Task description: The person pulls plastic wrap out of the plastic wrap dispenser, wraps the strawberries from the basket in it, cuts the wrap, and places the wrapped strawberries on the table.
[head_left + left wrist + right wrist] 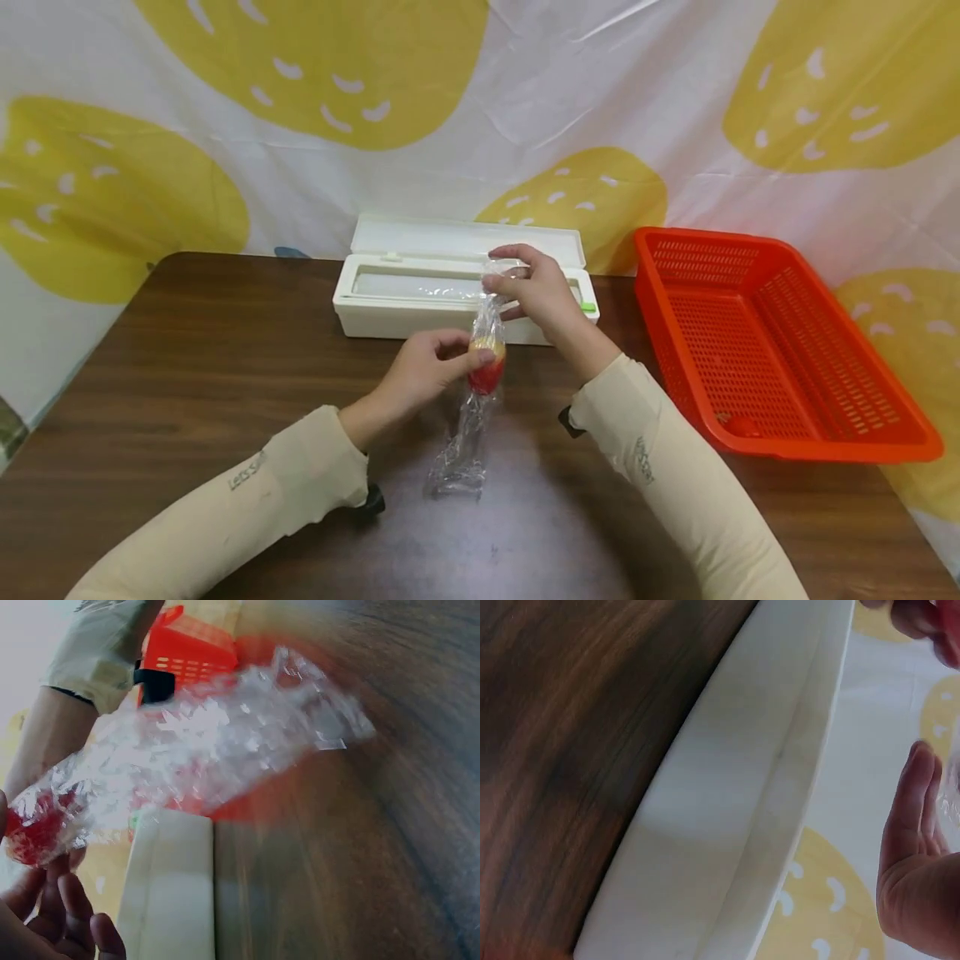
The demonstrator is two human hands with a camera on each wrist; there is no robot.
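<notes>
Ann: What lies nearest the person?

Ben: The two pale sleeves (225,508), then a loose, crinkled tail of clear film (459,467) trailing down toward the brown table (150,417).

Ann: And the fruit?

Ben: What looks like a fruit (486,379) sits just beyond that tail, wrapped in the film, red below and yellow above. The person's left hand (423,371) pinches it, thumb across the front, fingers round the side.

Ann: How would it handle?

Ben: Probably light and fairly firm, though the weight is a guess. The film seems thin, limp and slick, so the fruit could turn inside it.

Ann: Where is the best hold?

Ben: Round the fruit's widest part, thumb against fingers, pressing gently in case it bruises. The loose tail would likely make a poor handle; it could stretch or tear.

Ann: What about the right hand (540,292)?

Ben: It is at the film's far end, thumb and fingers curved round it. How hard they press cannot be told.

Ann: And farther out?

Ben: A red basket (840,452) stands to the right, with a small red thing (742,427) inside, too unclear to name. Behind the hands is a long white box (405,321), its lid (465,237) raised. Farthest back hangs a white cloth (570,75) with yellow shapes.
</notes>
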